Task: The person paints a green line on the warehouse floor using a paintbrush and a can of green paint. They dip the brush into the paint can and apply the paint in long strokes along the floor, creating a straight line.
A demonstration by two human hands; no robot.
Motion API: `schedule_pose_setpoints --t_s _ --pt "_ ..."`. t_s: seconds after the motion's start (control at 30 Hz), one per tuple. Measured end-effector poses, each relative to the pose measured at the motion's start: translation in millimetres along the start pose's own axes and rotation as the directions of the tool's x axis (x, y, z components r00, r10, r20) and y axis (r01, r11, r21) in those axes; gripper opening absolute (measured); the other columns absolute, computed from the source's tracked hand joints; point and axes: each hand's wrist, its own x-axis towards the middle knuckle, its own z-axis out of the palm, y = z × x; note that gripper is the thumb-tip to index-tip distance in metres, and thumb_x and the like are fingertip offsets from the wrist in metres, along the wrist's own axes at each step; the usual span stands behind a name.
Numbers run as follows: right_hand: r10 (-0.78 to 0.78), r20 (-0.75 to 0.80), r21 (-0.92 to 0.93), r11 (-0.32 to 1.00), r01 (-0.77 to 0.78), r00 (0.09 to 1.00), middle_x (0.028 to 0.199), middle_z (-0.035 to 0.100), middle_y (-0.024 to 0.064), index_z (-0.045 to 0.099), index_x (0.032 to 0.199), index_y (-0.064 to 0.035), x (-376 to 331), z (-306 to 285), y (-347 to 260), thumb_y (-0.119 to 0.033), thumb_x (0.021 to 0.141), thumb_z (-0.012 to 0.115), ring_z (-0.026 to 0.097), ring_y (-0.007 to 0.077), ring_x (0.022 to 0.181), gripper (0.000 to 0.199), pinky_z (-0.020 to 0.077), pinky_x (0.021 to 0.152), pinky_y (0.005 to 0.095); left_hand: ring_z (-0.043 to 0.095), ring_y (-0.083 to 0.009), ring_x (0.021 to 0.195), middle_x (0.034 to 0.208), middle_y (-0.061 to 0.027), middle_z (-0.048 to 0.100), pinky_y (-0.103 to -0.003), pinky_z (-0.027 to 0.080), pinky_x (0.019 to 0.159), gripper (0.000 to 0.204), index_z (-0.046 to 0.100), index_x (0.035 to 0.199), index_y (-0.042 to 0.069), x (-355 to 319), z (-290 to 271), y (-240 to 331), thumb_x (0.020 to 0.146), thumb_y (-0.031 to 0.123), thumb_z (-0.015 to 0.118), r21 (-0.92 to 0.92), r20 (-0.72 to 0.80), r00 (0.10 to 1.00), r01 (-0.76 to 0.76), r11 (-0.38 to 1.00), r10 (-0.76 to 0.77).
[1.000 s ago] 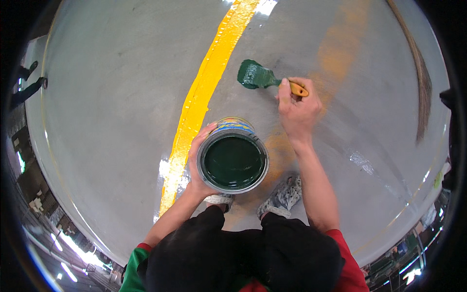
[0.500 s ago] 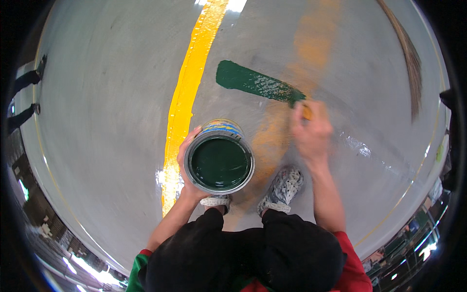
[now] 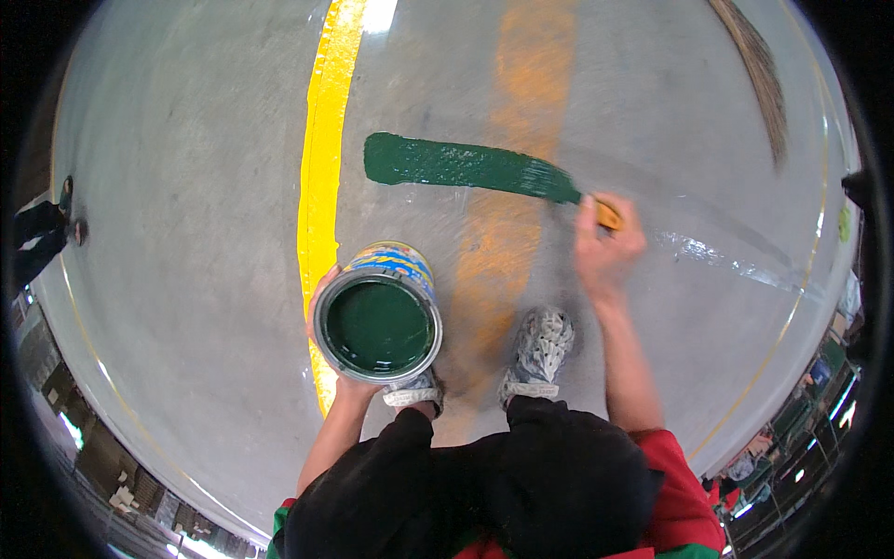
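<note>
1. Right hand (image 3: pixel 605 250) is clenched around the orange wooden handle of a paintbrush (image 3: pixel 607 215), bristles touching the end of a fresh dark green paint stripe (image 3: pixel 466 164) on the grey concrete floor (image 3: pixel 186 186).
2. Left hand (image 3: pixel 321 303) grips an open round metal paint can (image 3: pixel 379 321) full of green paint, held above the floor.
3. Bright yellow painted line (image 3: pixel 321 158) runs just left of the stripe; a faded orange band (image 3: pixel 526 93) crosses under it.
4. Two paint-spattered shoes (image 3: pixel 540 345) stand below.

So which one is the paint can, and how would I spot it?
Find the long yellow line painted on the grey floor. At its near end, the left hand holds a round open can. It's the only tin here, brim-full of dark green paint, beside the speckled shoes.
</note>
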Motion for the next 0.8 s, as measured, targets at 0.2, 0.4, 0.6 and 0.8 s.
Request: schedule_pose_setpoints --t_s 0.2,0.4,0.6,0.8 --pt "-0.133 0.034 -0.193 0.972 0.137 0.991 0.092 0.065 0.0141 0.064 0.097 -0.0025 3 -27 -8 -0.005 0.091 0.069 0.066 0.0278 0.077 0.009 0.0544 0.066 0.0377 0.043 -0.0347 0.140 0.153 -0.0228 0.036 -0.049 0.036 0.118 0.129 0.023 0.151 0.008 0 1 -1 0.051 0.033 0.101 0.000 0.055 0.998 -0.022 1.000 0.022" --pt "-0.182 0.011 0.369 0.915 0.165 0.983 0.085 0.066 0.0119 0.065 0.094 -0.0019 1 83 -64 -0.009 0.090 0.072 0.065 0.0230 0.072 0.011 0.0528 0.064 0.0357 0.043 -0.0343 0.139 0.152 -0.0229 0.037 -0.048 0.036 0.118 0.129 0.023 0.151 0.007 -9 0 -2 0.051 0.032 0.101 0.032 0.008 1.000 -0.023 0.999 0.022" --pt "-0.100 0.001 0.320 0.943 0.094 0.995 0.082 0.067 0.0112 0.065 0.093 -0.0014 9 87 -58 -0.010 0.090 0.073 0.066 0.0204 0.068 0.012 0.0528 0.063 0.0340 0.044 -0.0343 0.139 0.152 -0.0234 0.036 -0.047 0.035 0.118 0.127 0.025 0.150 0.006 -8 0 0 0.051 0.032 0.101 0.048 0.022 0.999 -0.037 0.998 0.036" --pt "-0.175 -0.097 0.028 0.984 0.178 0.980 0.086 0.068 0.0109 0.067 0.097 -0.0004 12 7 -49 -0.005 0.090 0.071 0.069 0.0193 0.073 0.009 0.0558 0.065 0.0327 0.044 -0.0344 0.139 0.153 -0.0238 0.036 -0.047 0.035 0.118 0.127 0.025 0.150 0.005 1 3 6 0.051 0.032 0.101 -0.010 -0.007 0.997 -0.073 0.997 0.073"
